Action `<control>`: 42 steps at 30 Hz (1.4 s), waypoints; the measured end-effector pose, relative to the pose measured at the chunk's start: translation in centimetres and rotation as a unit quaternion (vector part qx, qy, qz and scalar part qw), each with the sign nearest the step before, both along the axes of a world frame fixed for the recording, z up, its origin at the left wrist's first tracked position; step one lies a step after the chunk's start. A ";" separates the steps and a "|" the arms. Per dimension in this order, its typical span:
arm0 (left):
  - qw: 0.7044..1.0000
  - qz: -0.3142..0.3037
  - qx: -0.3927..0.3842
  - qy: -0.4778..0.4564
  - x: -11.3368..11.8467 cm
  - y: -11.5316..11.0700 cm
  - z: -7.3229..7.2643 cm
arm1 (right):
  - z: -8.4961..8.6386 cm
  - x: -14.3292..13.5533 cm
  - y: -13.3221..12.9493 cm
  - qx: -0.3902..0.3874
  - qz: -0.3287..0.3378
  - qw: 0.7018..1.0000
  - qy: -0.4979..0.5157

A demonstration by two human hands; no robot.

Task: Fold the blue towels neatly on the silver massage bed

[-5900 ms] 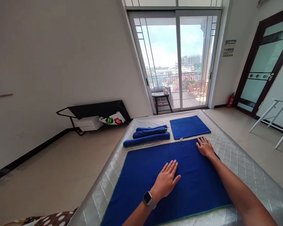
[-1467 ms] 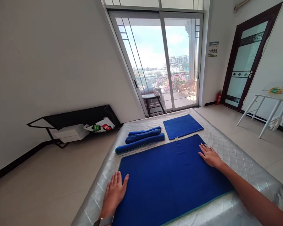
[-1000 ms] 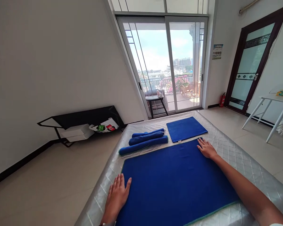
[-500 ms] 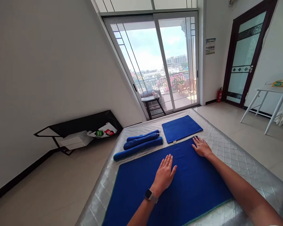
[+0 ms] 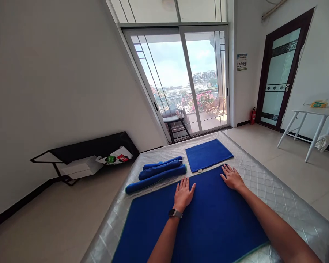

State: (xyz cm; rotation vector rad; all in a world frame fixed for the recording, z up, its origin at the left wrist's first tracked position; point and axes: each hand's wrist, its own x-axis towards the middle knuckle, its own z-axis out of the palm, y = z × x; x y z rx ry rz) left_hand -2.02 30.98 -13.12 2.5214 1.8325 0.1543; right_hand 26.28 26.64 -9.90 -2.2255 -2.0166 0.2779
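A large blue cloth (image 5: 208, 219) with green edging lies spread flat on the silver quilted mattress cover (image 5: 274, 182). My left hand (image 5: 183, 194), wearing a watch (image 5: 175, 213) on the wrist, rests flat near the cloth's far edge with fingers spread. At the cloth's far right corner, my right hand (image 5: 232, 177) lies palm down, fingers apart. Neither hand holds anything. Beyond the left hand sit several rolled blue cloths (image 5: 157, 179), side by side. A smaller blue cloth (image 5: 209, 155) lies flat beyond the large one, with a small pale tag at its near edge.
At the left wall stands a black-framed rack (image 5: 90, 149) with a white box (image 5: 82, 166) and a printed bag (image 5: 115, 157). A stool (image 5: 175, 119) is by the glass sliding doors (image 5: 178, 80). To the right are a white table (image 5: 318, 109) and a fire extinguisher (image 5: 252, 116).
My left hand has moved forward and left across the large cloth to its far edge. The right hand stays at the corner. The camera view has shifted slightly.
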 end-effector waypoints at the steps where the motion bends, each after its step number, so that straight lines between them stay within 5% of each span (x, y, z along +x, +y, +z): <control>1: 1.000 0.022 -0.001 0.006 -2.8 0.4 0.0 | 0.0 0.0 0.0 0.004 -0.001 1.000 0.001; 7: 0.987 0.157 0.002 0.021 -19.1 1.3 -1.3 | -0.2 0.2 0.0 0.001 0.000 1.000 0.001; 11: 0.982 0.185 0.021 0.010 -24.1 1.5 -2.5 | -0.4 0.4 0.1 -0.004 -0.005 1.000 0.002; 21: 0.979 0.196 0.063 -0.006 -23.5 1.5 -3.3 | -0.4 0.5 0.2 -0.009 -0.008 1.000 -0.015; 35: 0.979 0.202 0.033 0.005 -23.5 1.4 -2.4 | -1.3 0.8 0.6 -0.007 -0.005 1.000 0.000; 42: 0.983 0.166 0.014 0.072 -23.2 1.8 -0.3 | 0.1 0.1 0.1 -0.003 0.001 1.000 0.030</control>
